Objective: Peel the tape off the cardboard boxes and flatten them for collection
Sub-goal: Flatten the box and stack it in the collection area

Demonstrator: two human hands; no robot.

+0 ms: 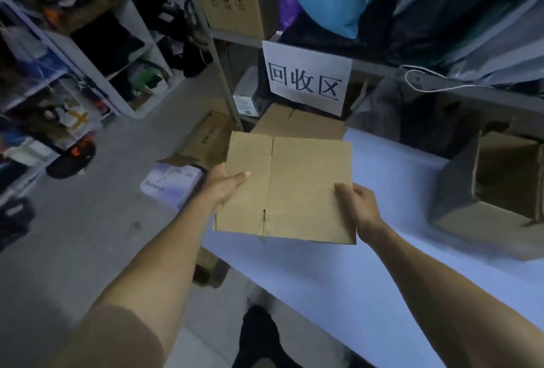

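A flattened cardboard box (287, 188) is held level above the near-left edge of the counter (353, 279). Its left edge is gripped by the left hand (226, 188), its right edge by the right hand (357, 206). Beyond it hangs a white sign (307, 79); an open carton (497, 191) lies on its side on the counter to its right.

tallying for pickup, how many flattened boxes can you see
2: one flattened box held in both hands over the table edge, one flat piece below the sign. More may be hidden under it.
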